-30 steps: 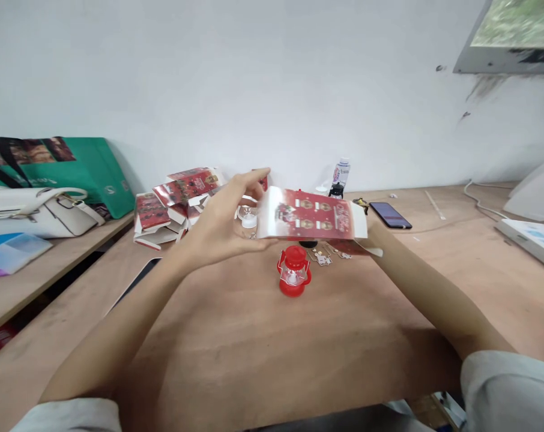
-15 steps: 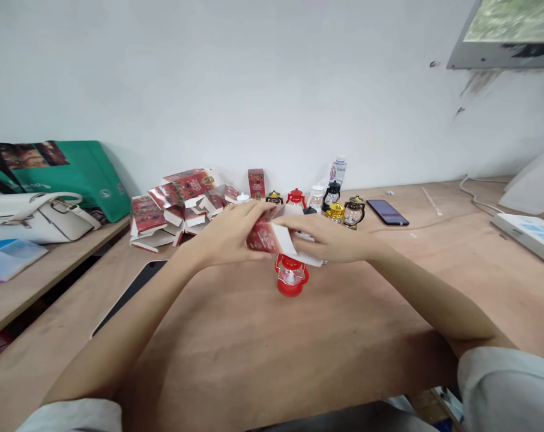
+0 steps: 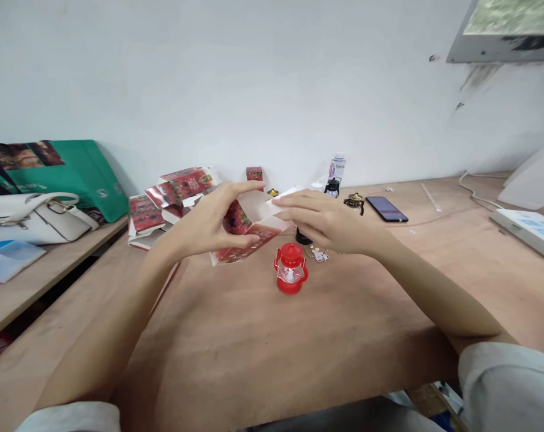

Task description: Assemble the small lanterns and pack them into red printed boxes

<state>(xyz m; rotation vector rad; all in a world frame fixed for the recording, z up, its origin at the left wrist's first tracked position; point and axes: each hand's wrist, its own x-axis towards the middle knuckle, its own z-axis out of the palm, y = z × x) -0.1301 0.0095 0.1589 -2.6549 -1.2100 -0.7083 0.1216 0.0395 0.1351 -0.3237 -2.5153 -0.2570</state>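
Observation:
My left hand (image 3: 202,222) is wrapped round a red printed cardboard box (image 3: 265,233), thumb below and fingers above. The box lies tilted in the air, its white inside showing at the open end. At that end my right hand (image 3: 326,219) has its fingers closed on a white flap; the fingertips are partly hidden. Just below the hands, a small red lantern (image 3: 290,273) with a wire handle stands upright on the wooden table (image 3: 263,348). Behind my right hand show a black lantern base (image 3: 303,236) and some small metal bits (image 3: 317,254).
Flattened and folded red boxes (image 3: 186,183) are piled at the back left. A closed red box (image 3: 254,174), a bottle (image 3: 337,167) and several lanterns (image 3: 353,202) stand by the wall. A phone (image 3: 386,208) lies right; a white handbag (image 3: 38,217) and green bag (image 3: 89,174) sit left.
The box has turned and shifted left, so its open end and white inside now show. My left hand has opened wider round it. The red lantern stays in place.

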